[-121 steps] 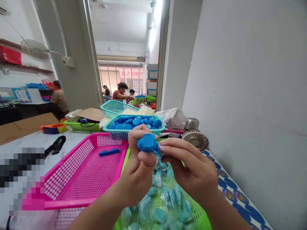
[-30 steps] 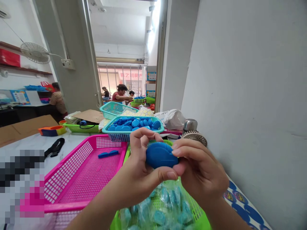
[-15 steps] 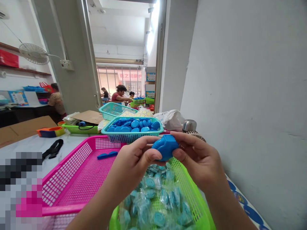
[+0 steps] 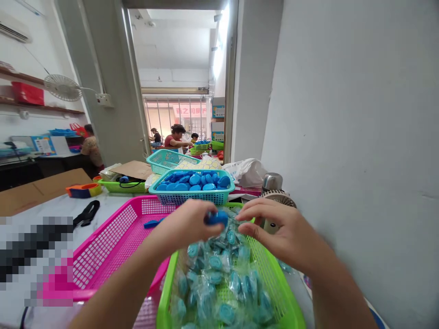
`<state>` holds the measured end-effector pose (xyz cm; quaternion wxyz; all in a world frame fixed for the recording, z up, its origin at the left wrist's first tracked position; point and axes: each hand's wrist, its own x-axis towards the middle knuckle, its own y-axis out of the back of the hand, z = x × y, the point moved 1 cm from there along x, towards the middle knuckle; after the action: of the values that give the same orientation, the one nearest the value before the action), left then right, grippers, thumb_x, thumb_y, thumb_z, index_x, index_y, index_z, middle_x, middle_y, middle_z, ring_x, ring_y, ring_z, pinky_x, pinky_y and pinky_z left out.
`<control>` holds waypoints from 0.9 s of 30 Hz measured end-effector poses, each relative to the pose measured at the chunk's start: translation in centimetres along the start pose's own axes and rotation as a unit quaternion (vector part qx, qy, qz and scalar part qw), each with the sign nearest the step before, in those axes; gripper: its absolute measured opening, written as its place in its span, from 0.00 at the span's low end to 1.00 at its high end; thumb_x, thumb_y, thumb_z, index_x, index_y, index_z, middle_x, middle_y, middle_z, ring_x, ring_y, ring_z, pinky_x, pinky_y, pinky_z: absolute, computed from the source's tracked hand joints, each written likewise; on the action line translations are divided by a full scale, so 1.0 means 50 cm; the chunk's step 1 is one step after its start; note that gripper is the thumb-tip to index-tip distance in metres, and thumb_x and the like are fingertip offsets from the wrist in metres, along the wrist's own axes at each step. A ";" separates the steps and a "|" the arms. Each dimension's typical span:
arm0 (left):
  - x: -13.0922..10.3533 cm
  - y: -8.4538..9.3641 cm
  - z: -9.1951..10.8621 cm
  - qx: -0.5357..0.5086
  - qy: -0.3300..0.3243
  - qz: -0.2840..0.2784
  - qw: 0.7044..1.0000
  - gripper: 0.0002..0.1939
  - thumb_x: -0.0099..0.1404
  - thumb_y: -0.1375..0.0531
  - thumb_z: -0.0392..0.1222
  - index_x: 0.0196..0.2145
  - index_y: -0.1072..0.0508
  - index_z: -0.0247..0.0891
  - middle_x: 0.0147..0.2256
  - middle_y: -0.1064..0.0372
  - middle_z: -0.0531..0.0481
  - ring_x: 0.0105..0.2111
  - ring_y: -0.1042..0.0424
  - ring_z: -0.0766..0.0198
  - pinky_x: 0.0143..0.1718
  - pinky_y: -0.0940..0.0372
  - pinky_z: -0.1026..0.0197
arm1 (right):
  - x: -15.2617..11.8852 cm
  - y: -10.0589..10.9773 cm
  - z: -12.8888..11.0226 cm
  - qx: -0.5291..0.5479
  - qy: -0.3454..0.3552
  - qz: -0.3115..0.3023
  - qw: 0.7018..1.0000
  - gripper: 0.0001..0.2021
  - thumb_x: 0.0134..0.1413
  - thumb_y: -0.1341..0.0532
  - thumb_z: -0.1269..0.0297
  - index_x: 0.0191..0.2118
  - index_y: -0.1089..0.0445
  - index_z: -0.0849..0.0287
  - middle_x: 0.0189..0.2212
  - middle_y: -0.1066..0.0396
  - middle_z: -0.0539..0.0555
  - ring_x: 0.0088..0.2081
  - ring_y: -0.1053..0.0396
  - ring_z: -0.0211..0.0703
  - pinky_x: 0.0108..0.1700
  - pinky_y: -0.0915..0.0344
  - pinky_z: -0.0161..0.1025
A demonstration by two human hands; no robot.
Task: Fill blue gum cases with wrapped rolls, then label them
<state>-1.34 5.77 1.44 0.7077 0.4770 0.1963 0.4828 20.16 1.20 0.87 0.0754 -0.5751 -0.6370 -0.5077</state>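
Note:
My left hand [image 4: 192, 224] is closed around a small blue plastic case [image 4: 216, 218], blurred by motion, above the far part of a green basket [image 4: 286, 292]. To its right, my right hand [image 4: 274, 224] hovers with fingers and thumb apart, holding nothing. Beneath both hands the green basket holds many teal round pieces [image 4: 215, 262] in clear wrappers. Left of it a pink basket [image 4: 113, 233] has a blue strip-like piece [image 4: 153, 223] in it, partly hidden by my left wrist. Behind the hands, a turquoise basket [image 4: 192, 197] is heaped with blue round cases [image 4: 195, 179].
A small fan [image 4: 278, 198] and a metal flask [image 4: 272, 181] stand beyond my right hand, near the wall [image 4: 360, 114]. At left lie a tape dispenser [image 4: 83, 190] and a black strap [image 4: 87, 212]. Several people sit farther back, one in a red top [image 4: 171, 140].
My hands have come apart. The blue case, held by both before, is now in my left hand, lower and slightly left. My right hand has let go, and the view has shifted slightly.

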 end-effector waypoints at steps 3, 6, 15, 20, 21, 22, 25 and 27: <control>0.096 0.048 -0.015 0.017 0.023 0.099 0.995 0.23 0.70 0.43 0.52 0.56 0.29 0.35 0.47 0.23 0.36 0.37 0.22 0.56 0.33 0.33 0.60 | 0.002 -0.006 0.007 -0.020 -0.052 -0.064 0.996 0.08 0.62 0.35 0.56 0.37 0.20 0.51 0.35 0.19 0.51 0.37 0.24 0.43 0.37 0.30 0.37; 0.149 0.092 -0.058 0.040 0.031 0.130 0.990 0.32 0.74 0.44 0.54 0.68 0.44 0.36 0.63 0.36 0.31 0.52 0.26 0.52 0.45 0.30 0.57 | 0.007 -0.029 0.012 -0.035 -0.087 -0.128 0.987 0.11 0.63 0.36 0.53 0.39 0.20 0.52 0.37 0.19 0.52 0.37 0.24 0.44 0.38 0.31 0.39; 0.045 0.050 -0.299 0.194 0.188 -0.200 0.942 0.16 0.72 0.38 0.46 0.52 0.27 0.35 0.49 0.27 0.44 0.43 0.24 0.57 0.43 0.25 0.51 | 0.023 -0.154 0.099 -0.124 -0.165 -0.357 0.911 0.22 0.54 0.29 0.55 0.54 0.22 0.57 0.53 0.24 0.62 0.52 0.26 0.61 0.49 0.31 0.47; 0.055 -0.028 -0.383 0.292 0.213 -0.198 0.911 0.19 0.72 0.38 0.46 0.57 0.30 0.36 0.55 0.30 0.41 0.50 0.26 0.52 0.50 0.27 0.45 | 0.011 -0.199 0.148 -0.162 -0.201 -0.418 0.871 0.45 0.49 0.26 0.57 0.71 0.43 0.50 0.68 0.43 0.67 0.64 0.36 0.69 0.56 0.32 0.55; 0.061 -0.038 -0.392 0.301 0.210 -0.194 0.910 0.19 0.72 0.38 0.46 0.57 0.30 0.36 0.56 0.31 0.41 0.51 0.27 0.52 0.51 0.28 0.44 | 0.007 -0.207 0.149 -0.171 -0.204 -0.425 0.865 0.47 0.49 0.26 0.58 0.72 0.45 0.50 0.70 0.47 0.68 0.65 0.39 0.70 0.57 0.32 0.57; 0.065 -0.046 -0.399 0.308 0.208 -0.193 0.908 0.19 0.72 0.38 0.46 0.57 0.30 0.36 0.56 0.31 0.41 0.51 0.27 0.52 0.51 0.28 0.44 | 0.004 -0.216 0.147 -0.180 -0.205 -0.431 0.860 0.48 0.48 0.25 0.59 0.73 0.47 0.49 0.71 0.50 0.69 0.67 0.41 0.72 0.57 0.33 0.58; 0.067 -0.060 -0.412 0.316 0.207 -0.200 0.904 0.19 0.72 0.38 0.46 0.57 0.29 0.36 0.55 0.30 0.41 0.50 0.26 0.53 0.50 0.27 0.45 | -0.006 -0.243 0.135 -0.203 -0.201 -0.451 0.845 0.47 0.53 0.27 0.60 0.73 0.49 0.52 0.71 0.50 0.68 0.67 0.43 0.71 0.59 0.33 0.62; 0.060 -0.065 -0.413 0.314 0.209 -0.209 0.902 0.19 0.72 0.38 0.46 0.57 0.29 0.36 0.55 0.30 0.41 0.50 0.26 0.53 0.50 0.27 0.45 | -0.013 -0.259 0.129 -0.214 -0.195 -0.464 0.837 0.35 0.60 0.31 0.59 0.69 0.43 0.56 0.67 0.42 0.65 0.65 0.39 0.65 0.60 0.34 0.63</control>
<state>-13.61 18.17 -10.50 0.5485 0.5104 0.5765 0.3261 13.02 7.81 -9.88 -0.4194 -0.3011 -0.7065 -0.4841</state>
